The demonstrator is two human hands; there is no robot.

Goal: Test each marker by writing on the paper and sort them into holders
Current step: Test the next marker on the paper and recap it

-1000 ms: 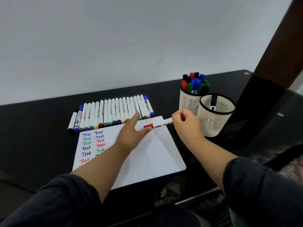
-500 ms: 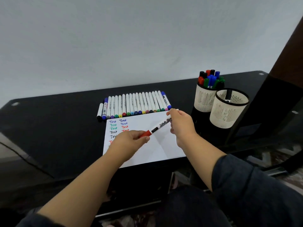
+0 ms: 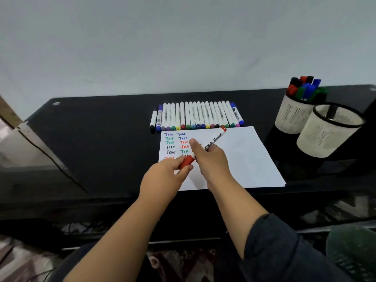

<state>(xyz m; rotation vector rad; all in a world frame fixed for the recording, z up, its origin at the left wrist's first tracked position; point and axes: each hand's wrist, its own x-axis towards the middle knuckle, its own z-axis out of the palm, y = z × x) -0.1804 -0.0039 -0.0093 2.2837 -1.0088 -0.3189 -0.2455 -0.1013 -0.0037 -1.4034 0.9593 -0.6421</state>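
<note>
Over the white paper [image 3: 248,159] I hold a red whiteboard marker [image 3: 213,140] slanted, its end pointing up-right. My right hand [image 3: 211,159] grips the white barrel. My left hand [image 3: 164,178] pinches its red cap [image 3: 186,162] at the lower end. The paper carries two columns of "Test" written in blue, green, black and red. Behind the paper lies a row of several markers [image 3: 195,117]. At the right stand two mesh holders: the far holder [image 3: 293,117] is full of markers, the near holder [image 3: 327,137] has one dark marker inside.
Everything sits on a black glass table [image 3: 97,139] against a pale wall. The table's front edge runs just under my forearms. A glass panel edge shows at the far left.
My view swung right, so paper and holders shifted in frame. Both hands brought the red marker from near the holders to over the paper's left part; my left hand now pinches the cap.
</note>
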